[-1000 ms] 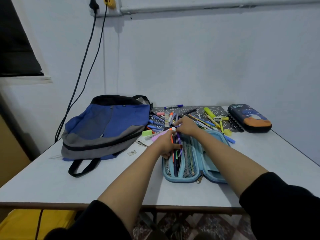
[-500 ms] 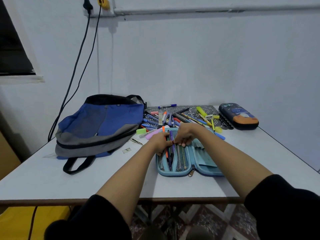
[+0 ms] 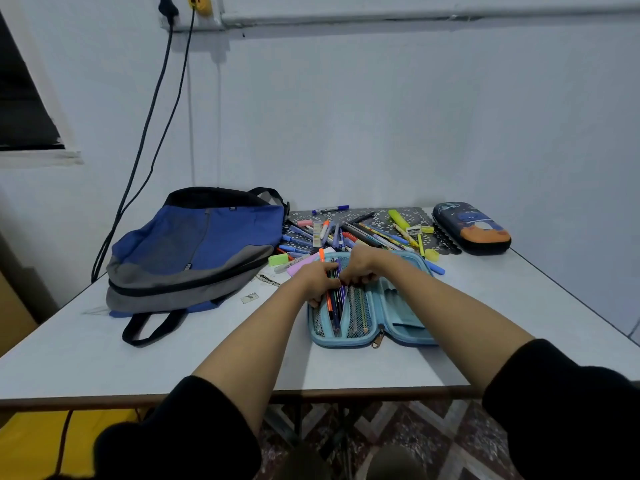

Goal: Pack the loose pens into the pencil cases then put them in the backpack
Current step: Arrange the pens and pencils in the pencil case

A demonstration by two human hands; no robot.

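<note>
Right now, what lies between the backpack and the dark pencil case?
Head view: loose pens heaped on a patterned mat, between backpack and dark pencil case.

Forearms (image 3: 249, 341) stretched forward, left hand (image 3: 316, 279) beside right hand (image 3: 360, 266), fingers (image 3: 364, 278) curled on pens (image 3: 336, 301)

SITE: I read this as a study corner in a home | plain white table (image 3: 519, 323) set in a corner of bare pale painted walls (image 3: 381, 116) | far left: black cables (image 3: 152, 109) hanging from a wall socket (image 3: 180, 12), dark window (image 3: 24, 109) | near: patterned floor tiles (image 3: 450, 438) | on the table: blue-and-grey fabric backpack (image 3: 194, 251), coloured pens (image 3: 367, 233)
</note>
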